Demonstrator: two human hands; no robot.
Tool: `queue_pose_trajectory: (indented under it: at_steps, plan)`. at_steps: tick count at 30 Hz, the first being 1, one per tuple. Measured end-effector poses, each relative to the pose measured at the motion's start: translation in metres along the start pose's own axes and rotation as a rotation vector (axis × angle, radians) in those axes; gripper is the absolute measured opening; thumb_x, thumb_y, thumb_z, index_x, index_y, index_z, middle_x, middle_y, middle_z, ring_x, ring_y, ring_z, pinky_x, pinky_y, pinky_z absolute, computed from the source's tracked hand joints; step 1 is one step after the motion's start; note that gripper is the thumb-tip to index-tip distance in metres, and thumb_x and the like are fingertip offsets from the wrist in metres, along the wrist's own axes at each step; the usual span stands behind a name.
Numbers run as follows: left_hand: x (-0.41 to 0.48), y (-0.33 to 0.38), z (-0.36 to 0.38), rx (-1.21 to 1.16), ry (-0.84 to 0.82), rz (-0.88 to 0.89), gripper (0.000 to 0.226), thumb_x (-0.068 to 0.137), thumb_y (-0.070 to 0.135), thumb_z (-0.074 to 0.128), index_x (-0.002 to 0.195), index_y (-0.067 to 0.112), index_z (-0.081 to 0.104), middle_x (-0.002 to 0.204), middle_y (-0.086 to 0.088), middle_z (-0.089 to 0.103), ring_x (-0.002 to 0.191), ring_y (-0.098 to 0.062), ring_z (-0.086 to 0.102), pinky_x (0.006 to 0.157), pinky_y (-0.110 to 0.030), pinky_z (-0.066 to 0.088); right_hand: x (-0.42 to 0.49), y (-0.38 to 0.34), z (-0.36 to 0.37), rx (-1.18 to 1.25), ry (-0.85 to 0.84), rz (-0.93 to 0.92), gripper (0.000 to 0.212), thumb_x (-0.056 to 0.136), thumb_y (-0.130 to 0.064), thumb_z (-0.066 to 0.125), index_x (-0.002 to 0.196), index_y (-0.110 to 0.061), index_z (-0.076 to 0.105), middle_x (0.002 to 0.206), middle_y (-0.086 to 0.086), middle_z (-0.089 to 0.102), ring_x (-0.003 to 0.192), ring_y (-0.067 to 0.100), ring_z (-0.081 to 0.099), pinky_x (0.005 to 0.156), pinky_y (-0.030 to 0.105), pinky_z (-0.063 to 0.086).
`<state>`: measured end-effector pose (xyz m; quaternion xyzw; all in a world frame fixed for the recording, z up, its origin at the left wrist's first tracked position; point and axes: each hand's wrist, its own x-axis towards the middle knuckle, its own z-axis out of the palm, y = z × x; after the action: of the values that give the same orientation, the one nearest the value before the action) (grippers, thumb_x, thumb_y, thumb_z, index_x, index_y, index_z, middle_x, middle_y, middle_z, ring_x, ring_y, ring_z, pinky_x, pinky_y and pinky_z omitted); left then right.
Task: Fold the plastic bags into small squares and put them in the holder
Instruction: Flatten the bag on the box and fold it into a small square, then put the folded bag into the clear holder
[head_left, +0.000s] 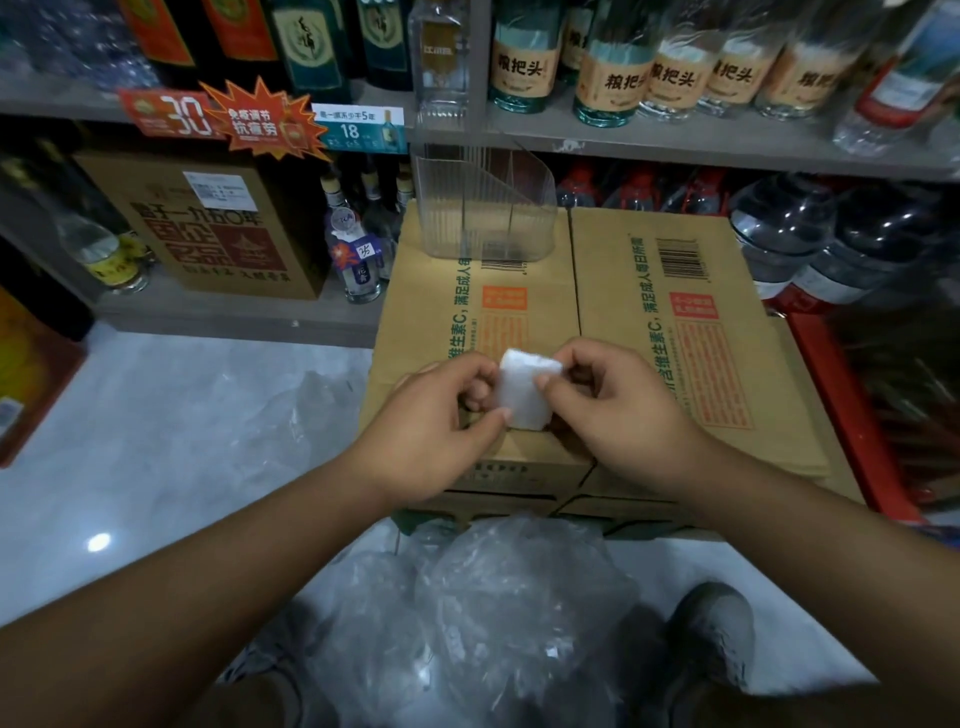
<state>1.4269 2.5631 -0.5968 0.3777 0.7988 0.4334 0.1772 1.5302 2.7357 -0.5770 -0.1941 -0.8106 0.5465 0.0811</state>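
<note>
In the head view, the person is holding a small folded plastic bag (522, 395), a white, near-square packet, just above the near end of two cardboard cartons (675, 338) that are lying side by side on the floor. The left hand (436, 415) is pinching the packet's left edge: its thumb is pressing at the lower left corner and its curled forefinger is meeting the upper edge, so this grip is closing on the bag. The right hand (618, 410) is pinching the right side in the same way, with the thumb lying across the front face and the forefinger bent over the top right corner. The other fingers of both hands are curling loosely behind the packet. Whether the packet is touching the carton top cannot be told.

The holder (483, 208), a clear ribbed plastic bin with an upright divider inside, is standing on the far end of the left carton, close to the seam between the two, well apart from the hands.

A heap of loose, crumpled clear plastic bags (519, 597) is lying low in the view between the forearms, near the person's shoe (711, 634). Another clear bag (306, 410) is lying on the pale floor (156, 415) to the left of the cartons.

Behind the cartons, grey shelves (675, 140) are carrying glass bottles (608, 78), water jugs (779, 228) and a brown printed box (218, 228), with red and blue price tags (260, 122) hanging along the upper shelf's edge.
</note>
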Motion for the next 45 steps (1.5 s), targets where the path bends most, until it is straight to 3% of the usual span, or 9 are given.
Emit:
queue_pose_trajectory:
  at_steps: [2, 5, 15, 20, 26, 30, 36, 42, 45]
  plan:
    - [0.004, 0.002, 0.002, 0.012, 0.011, -0.02, 0.017, 0.088, 0.025, 0.073, 0.1, 0.027, 0.062, 0.082, 0.007, 0.062, 0.084, -0.012, 0.06, 0.084, -0.037, 0.052, 0.011, 0.001, -0.001, -0.111, 0.085, -0.04, 0.005, 0.093, -0.018, 0.067, 0.092, -0.018, 0.063, 0.076, -0.003, 0.065, 0.061, 0.013, 0.057, 0.059, 0.027, 0.047]
    - [0.009, 0.006, 0.002, 0.062, 0.01, -0.039, 0.025, 0.089, 0.026, 0.073, 0.108, 0.028, 0.056, 0.08, 0.01, 0.064, 0.082, -0.007, 0.061, 0.083, -0.032, 0.05, 0.018, 0.003, -0.005, -0.344, 0.106, -0.185, 0.029, 0.087, -0.013, 0.07, 0.114, -0.02, 0.062, 0.101, -0.005, 0.064, 0.084, 0.008, 0.059, 0.077, 0.016, 0.046]
    - [-0.01, -0.002, -0.007, 0.142, -0.059, 0.222, 0.059, 0.078, 0.021, 0.084, 0.125, 0.035, 0.051, 0.11, 0.016, 0.051, 0.1, -0.008, 0.058, 0.09, -0.035, 0.052, 0.014, 0.014, -0.008, -0.663, -0.07, -0.444, 0.021, 0.085, -0.009, 0.067, 0.099, -0.02, 0.078, 0.108, -0.01, 0.074, 0.099, 0.021, 0.056, 0.086, 0.038, 0.049]
    - [-0.018, -0.01, -0.009, 0.336, -0.07, 0.31, 0.042, 0.081, 0.029, 0.077, 0.119, 0.03, 0.061, 0.125, 0.014, 0.056, 0.114, -0.014, 0.058, 0.095, -0.045, 0.051, -0.005, 0.013, -0.005, -0.669, -0.127, -0.441, 0.024, 0.087, -0.015, 0.063, 0.104, -0.025, 0.077, 0.114, -0.017, 0.071, 0.104, 0.014, 0.053, 0.09, 0.038, 0.05]
    - [-0.022, -0.005, -0.007, 0.36, -0.024, 0.309, 0.026, 0.085, 0.038, 0.057, 0.105, 0.026, 0.069, 0.108, 0.014, 0.066, 0.103, -0.015, 0.059, 0.089, -0.045, 0.051, -0.032, 0.009, -0.009, -0.7, -0.224, -0.483, 0.042, 0.086, -0.043, 0.062, 0.124, -0.026, 0.066, 0.141, -0.002, 0.055, 0.127, 0.02, 0.049, 0.103, 0.042, 0.044]
    - [-0.018, -0.002, -0.008, 0.254, -0.004, 0.272, 0.022, 0.088, 0.041, 0.06, 0.102, 0.027, 0.07, 0.101, 0.016, 0.066, 0.099, -0.01, 0.06, 0.088, -0.042, 0.051, -0.037, 0.01, -0.003, -0.7, -0.042, -0.61, 0.02, 0.089, -0.021, 0.071, 0.109, -0.018, 0.071, 0.111, 0.001, 0.064, 0.1, 0.023, 0.059, 0.081, 0.042, 0.052]
    - [-0.01, 0.007, -0.009, 0.226, -0.052, 0.23, 0.027, 0.091, 0.043, 0.059, 0.107, 0.026, 0.072, 0.097, 0.014, 0.07, 0.095, -0.008, 0.063, 0.082, -0.04, 0.052, -0.032, -0.011, -0.006, -0.436, -0.004, -0.452, 0.018, 0.089, -0.007, 0.067, 0.096, -0.021, 0.074, 0.086, -0.01, 0.064, 0.079, 0.006, 0.06, 0.07, 0.023, 0.048]
    - [-0.002, 0.013, -0.011, 0.147, -0.048, 0.15, 0.007, 0.088, 0.036, 0.065, 0.093, 0.03, 0.067, 0.085, 0.013, 0.065, 0.082, -0.008, 0.061, 0.072, -0.038, 0.053, -0.025, -0.024, -0.01, -0.418, -0.015, -0.349, 0.013, 0.091, -0.012, 0.065, 0.095, -0.022, 0.073, 0.088, -0.012, 0.065, 0.082, 0.005, 0.061, 0.073, 0.022, 0.049]
    - [0.009, 0.019, -0.018, 0.071, -0.069, 0.084, 0.024, 0.089, 0.031, 0.074, 0.112, 0.03, 0.067, 0.095, 0.014, 0.069, 0.089, -0.005, 0.065, 0.078, -0.034, 0.056, -0.006, -0.041, -0.021, -0.412, 0.018, -0.279, 0.013, 0.096, -0.019, 0.063, 0.103, -0.024, 0.073, 0.095, -0.013, 0.068, 0.088, 0.001, 0.062, 0.076, 0.022, 0.052]
